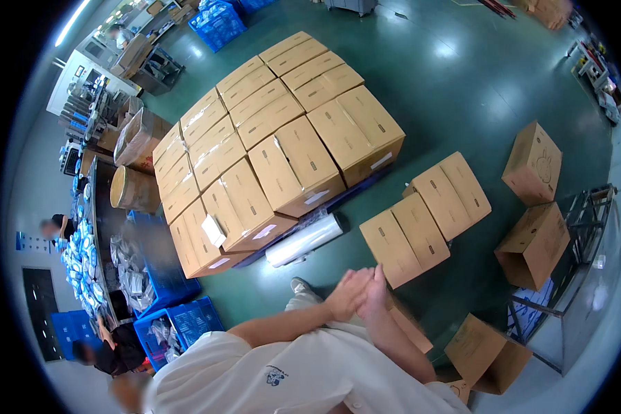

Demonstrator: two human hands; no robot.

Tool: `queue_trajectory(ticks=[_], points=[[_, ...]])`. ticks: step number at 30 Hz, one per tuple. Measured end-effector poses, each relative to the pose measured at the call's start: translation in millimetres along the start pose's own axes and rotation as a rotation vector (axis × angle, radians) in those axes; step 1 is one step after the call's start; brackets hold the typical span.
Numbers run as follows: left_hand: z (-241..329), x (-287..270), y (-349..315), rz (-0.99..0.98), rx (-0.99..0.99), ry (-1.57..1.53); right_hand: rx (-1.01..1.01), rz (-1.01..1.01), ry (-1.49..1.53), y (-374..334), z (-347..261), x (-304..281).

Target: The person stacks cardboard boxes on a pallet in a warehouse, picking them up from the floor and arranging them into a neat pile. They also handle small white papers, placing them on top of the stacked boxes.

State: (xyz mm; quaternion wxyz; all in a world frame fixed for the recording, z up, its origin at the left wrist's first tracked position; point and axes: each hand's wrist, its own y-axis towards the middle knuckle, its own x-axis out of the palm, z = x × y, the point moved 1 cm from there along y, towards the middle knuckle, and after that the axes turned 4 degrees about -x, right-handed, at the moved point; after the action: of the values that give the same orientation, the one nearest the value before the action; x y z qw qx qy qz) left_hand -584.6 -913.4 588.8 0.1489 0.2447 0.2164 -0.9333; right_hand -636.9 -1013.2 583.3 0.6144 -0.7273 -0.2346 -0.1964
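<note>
My left hand and my right hand meet in front of my body, pressed together with the fingers closed. No thing shows between them, though part of the fingers is hidden where the hands overlap. Just beyond and to the right of them stand closed brown cardboard cartons, with another carton beside. Ahead to the left is a large block of closed cartons in rows on a blue pallet. A small white box sits on a near carton. Before the block lies a roll of clear film.
To the right, open empty cartons stand near a metal frame; another open carton is closer. At left are blue crates with bagged items, a bench heaped with blue-and-white packs, and people working. A blue crate stands far off.
</note>
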Motion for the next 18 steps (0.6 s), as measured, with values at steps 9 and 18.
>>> queue_trajectory(ticks=[9,18], points=[[-51,70,32,-0.366,-0.567,-1.062,-0.821,0.034,-1.436,34,-27,-91],[-156,-4,89,-0.468,-0.703,0.022,0.049,0.49,-1.926,99,-70,-344]])
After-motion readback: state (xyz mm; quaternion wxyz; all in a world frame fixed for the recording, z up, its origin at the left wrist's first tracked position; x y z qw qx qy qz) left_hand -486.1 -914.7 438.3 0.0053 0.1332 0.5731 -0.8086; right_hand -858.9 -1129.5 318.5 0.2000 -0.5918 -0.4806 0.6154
